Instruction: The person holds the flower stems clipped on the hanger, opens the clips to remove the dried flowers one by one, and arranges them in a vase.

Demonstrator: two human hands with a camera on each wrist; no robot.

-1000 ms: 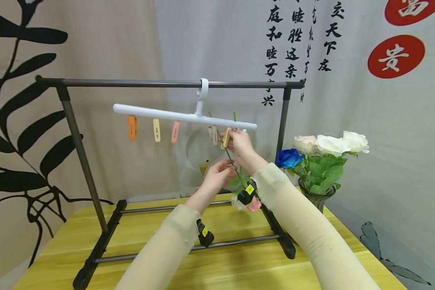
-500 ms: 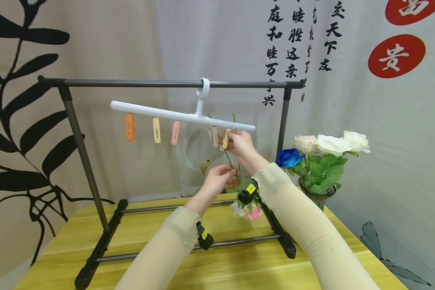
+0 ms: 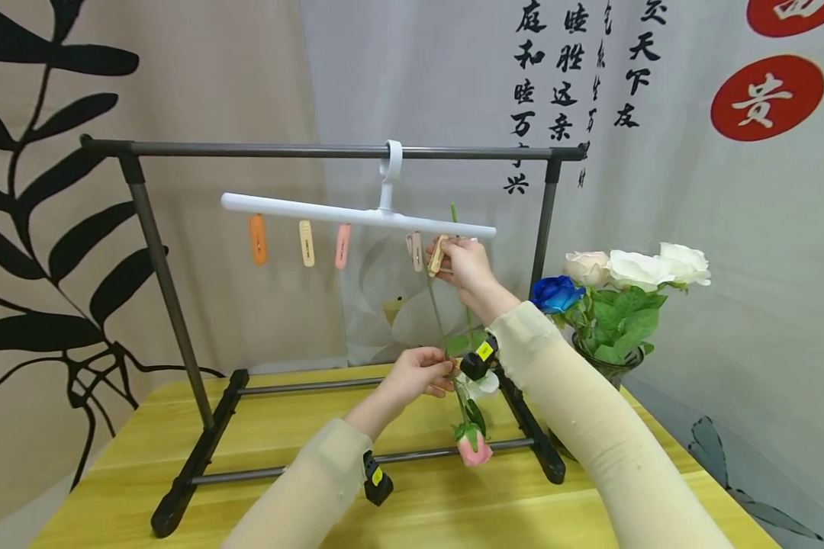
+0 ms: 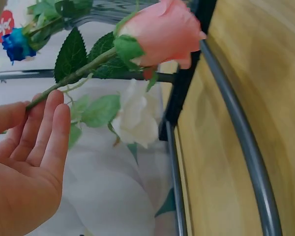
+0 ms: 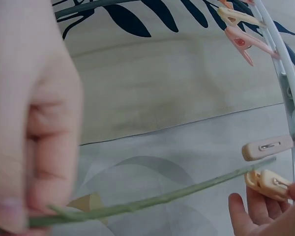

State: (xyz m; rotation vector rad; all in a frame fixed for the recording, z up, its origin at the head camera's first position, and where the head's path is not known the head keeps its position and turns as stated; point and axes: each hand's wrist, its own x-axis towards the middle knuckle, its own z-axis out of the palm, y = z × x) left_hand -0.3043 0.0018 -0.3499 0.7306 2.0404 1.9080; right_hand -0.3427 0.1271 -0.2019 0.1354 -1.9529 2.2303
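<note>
My left hand (image 3: 419, 377) pinches the green stem of a pink rose (image 3: 474, 448) between thumb and fingers; the bloom hangs head down. My right hand (image 3: 472, 267) grips a yellow clothespin (image 3: 437, 255) under the right half of a white hanger (image 3: 302, 209). In the right wrist view the upper end of the stem (image 5: 137, 204) overlaps this clothespin's handle end and its tip points toward the hanger. A pale pinkish clothespin (image 5: 268, 147) sits right beside it. Behind the pink bloom, a white rose (image 4: 137, 118) hangs upside down, its stem rising past the hanger.
Orange (image 3: 257, 239), cream (image 3: 307, 243) and pink (image 3: 342, 246) clothespins hang along the hanger's left half. The hanger hooks over the rail (image 3: 261, 150) of a dark rack on the wooden table (image 3: 302, 427). A glass vase (image 3: 611, 369) with blue and white roses stands right.
My left hand has moved down with the pink rose, and its stem tip has dropped from above the hanger. My right hand stays on the yellow clothespin. The head view has shifted slightly.
</note>
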